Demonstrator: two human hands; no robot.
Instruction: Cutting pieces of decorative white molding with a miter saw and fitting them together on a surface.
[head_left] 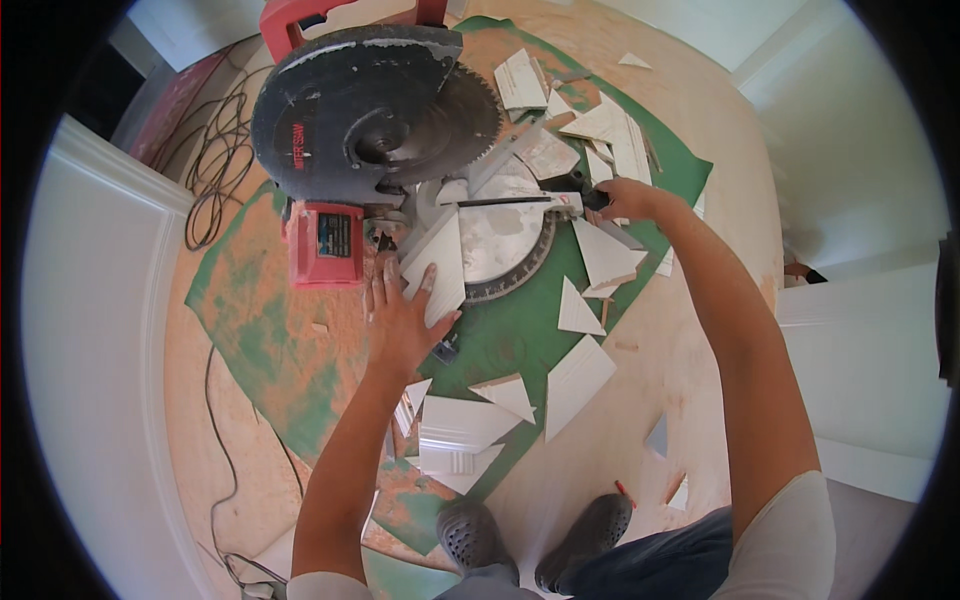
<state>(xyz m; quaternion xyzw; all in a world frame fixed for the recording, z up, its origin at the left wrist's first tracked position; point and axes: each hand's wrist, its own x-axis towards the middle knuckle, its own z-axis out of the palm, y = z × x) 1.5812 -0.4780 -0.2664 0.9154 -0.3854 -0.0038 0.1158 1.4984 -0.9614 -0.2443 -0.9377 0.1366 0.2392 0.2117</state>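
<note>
A mitre saw with a red base [325,250] and a large dark blade guard [330,130] has its toothed blade raised over a round silver table [500,240]. My left hand [400,315] lies with fingers spread on a white trim board [435,250] against the fence, left of the table's slot. My right hand [625,200] is closed on the black handle [590,195] at the right of the saw's table.
Several white offcuts [580,385] lie around the saw on a dusty green sheet [260,320]. Cables [215,180] coil at the left beside a white panelled surface [100,330]. My grey clogs [590,525] are at the bottom. Pale walls [850,380] border the right.
</note>
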